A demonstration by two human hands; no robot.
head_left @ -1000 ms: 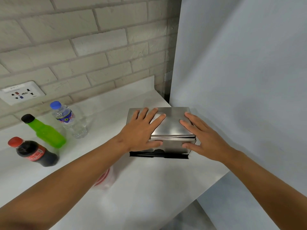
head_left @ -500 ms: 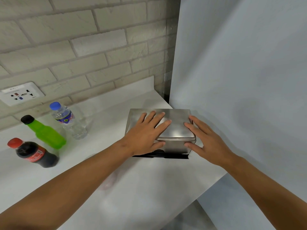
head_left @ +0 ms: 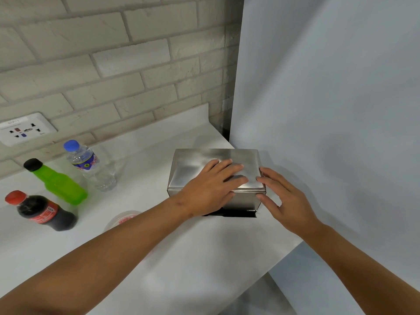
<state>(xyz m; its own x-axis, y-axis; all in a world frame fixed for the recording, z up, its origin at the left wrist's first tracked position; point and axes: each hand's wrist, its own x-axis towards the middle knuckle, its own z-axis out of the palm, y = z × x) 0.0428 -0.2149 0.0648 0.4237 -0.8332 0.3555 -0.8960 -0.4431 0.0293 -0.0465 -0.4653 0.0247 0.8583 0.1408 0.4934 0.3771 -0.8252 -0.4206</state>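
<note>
A shiny steel box with a dark slot along its front bottom stands on the white counter, close to the grey side wall. My left hand lies flat on the box's lid, fingers straight and pointing right. My right hand is at the box's front right corner, with fingertips touching the lid's edge and the thumb against the front face, fingers slightly bent.
Three bottles stand at the left: a cola bottle, a green bottle and a clear water bottle. A round white and red lid peeks out behind my left forearm. A wall socket sits in the brick wall. The counter edge drops off at the right.
My left hand has slid right across the lid. My right hand has drawn back to the front right corner. The lid's gap seen earlier at the front has closed.
</note>
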